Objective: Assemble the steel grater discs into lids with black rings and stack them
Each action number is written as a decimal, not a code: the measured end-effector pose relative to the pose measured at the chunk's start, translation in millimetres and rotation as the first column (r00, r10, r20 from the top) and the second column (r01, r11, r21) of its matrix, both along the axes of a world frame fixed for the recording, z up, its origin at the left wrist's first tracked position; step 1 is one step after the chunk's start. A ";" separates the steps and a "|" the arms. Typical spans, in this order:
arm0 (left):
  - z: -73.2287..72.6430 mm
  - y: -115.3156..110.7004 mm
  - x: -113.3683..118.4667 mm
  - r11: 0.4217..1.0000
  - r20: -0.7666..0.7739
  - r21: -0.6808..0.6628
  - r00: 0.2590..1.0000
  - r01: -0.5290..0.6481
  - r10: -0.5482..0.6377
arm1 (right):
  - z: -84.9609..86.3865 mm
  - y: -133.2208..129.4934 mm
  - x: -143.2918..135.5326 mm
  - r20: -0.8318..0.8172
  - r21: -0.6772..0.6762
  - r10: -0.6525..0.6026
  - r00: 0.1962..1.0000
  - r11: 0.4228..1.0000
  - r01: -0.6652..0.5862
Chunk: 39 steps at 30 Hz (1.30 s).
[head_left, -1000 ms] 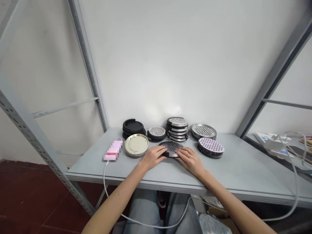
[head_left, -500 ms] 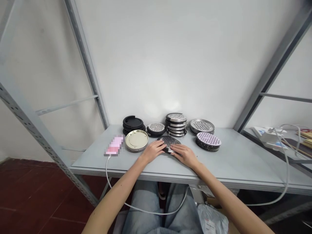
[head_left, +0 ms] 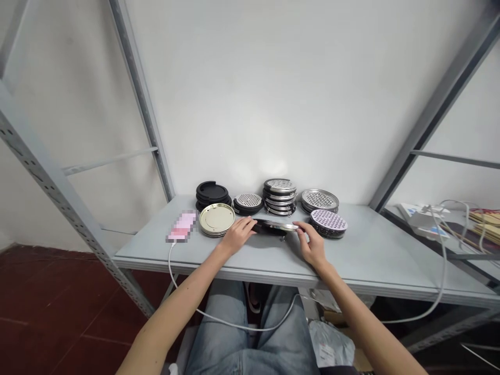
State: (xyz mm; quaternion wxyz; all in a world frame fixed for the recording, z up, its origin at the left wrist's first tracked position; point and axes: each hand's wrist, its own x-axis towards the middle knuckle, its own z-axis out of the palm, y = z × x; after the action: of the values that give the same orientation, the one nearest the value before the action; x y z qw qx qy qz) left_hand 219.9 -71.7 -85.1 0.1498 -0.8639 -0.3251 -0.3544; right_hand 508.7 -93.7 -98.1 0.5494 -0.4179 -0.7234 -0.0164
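Note:
Just above the tabletop, a round perforated disc with a black rim (head_left: 273, 226) is held tilted, seen almost edge-on. My left hand (head_left: 238, 233) grips its left edge, fingers on top. On the opposite side, my right hand (head_left: 311, 245) pinches the shiny metal edge between thumb and fingers. A small metal piece (head_left: 282, 238) hangs below the disc. Behind it stands a tall stack of metal discs with clips (head_left: 280, 197); left of that lies a perforated disc in a black ring (head_left: 249, 202). Gold-coloured round lids (head_left: 216, 219) are piled beside my left hand.
Black rings (head_left: 212, 194) are stacked at back left. At right are silver textured discs (head_left: 320, 199) and a pile topped by a purple-tinted perforated disc (head_left: 328, 221). A blurred-out phone (head_left: 183, 227) trails a white cable (head_left: 234, 327) across my lap. Metal posts (head_left: 142, 99) flank the table (head_left: 375, 250).
The disc, which lay flat under both hands, has been lifted and tilted so its edge shows. My right hand has moved to its right edge; my left still holds the left side.

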 end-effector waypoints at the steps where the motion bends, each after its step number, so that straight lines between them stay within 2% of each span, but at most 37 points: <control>1: 0.7 -1.8 -0.6 1.000 0.029 -0.006 1.000 -0.001 0.001 | 0.4 0.1 0.9 -0.053 0.000 -0.015 0.998 1.000 0.015; 4: 3.0 -8.7 -4.4 0.999 0.098 -0.005 0.995 0.033 -0.033 | -0.1 1.8 5.9 -0.187 -0.007 -0.044 0.981 0.999 0.044; 8: 12.4 -19.1 -13.1 0.992 0.066 0.004 0.990 0.127 -0.127 | -2.7 4.8 9.6 -0.255 -0.004 -0.079 0.964 0.997 0.080; 12: 35.9 -33.2 -25.9 0.982 -0.018 -0.009 0.982 0.189 -0.189 | -2.2 4.4 4.9 -0.212 0.021 -0.123 0.970 0.991 0.130; 17: 63.0 -52.1 -45.7 0.981 -0.061 0.009 0.979 0.194 -0.193 | -2.3 3.6 2.1 -0.125 0.066 -0.139 0.982 0.987 0.148; 21: 73.1 -54.0 -65.9 0.989 -0.084 0.023 0.986 0.145 -0.142 | -4.3 3.9 2.7 -0.015 0.066 -0.070 0.997 0.995 0.071; 26: 89.6 -43.6 -101.0 0.996 -0.213 0.038 0.974 0.084 -0.074 | -1.4 1.4 -0.3 0.062 0.041 -0.021 0.998 0.999 0.018; 30: 99.7 -36.6 -119.3 0.992 -0.186 0.129 0.982 -0.017 0.041 | 1.9 -0.2 -6.7 0.283 -0.035 0.106 0.953 0.994 -0.100; 32: 100.5 -30.6 -120.1 0.982 -0.157 0.170 0.981 -0.082 0.109 | 2.0 0.3 -8.8 0.376 -0.107 0.169 0.911 0.984 -0.139; 34: 100.3 -19.6 -116.0 0.967 -0.140 0.198 0.972 -0.159 0.188 | 1.1 1.4 -9.5 0.398 -0.161 0.190 0.898 0.978 -0.135; 39: 108.6 27.4 -87.4 0.903 -0.102 0.202 0.909 -0.379 0.404 | -0.6 2.9 -8.2 0.376 -0.202 0.176 0.910 0.974 -0.105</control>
State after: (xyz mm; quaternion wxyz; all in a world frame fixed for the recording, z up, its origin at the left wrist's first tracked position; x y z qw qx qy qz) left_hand 132.5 -44.3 23.4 0.3173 -0.7868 -0.4477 -0.2827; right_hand 500.5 -90.8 -98.8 0.3540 -0.4000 -0.8454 0.0045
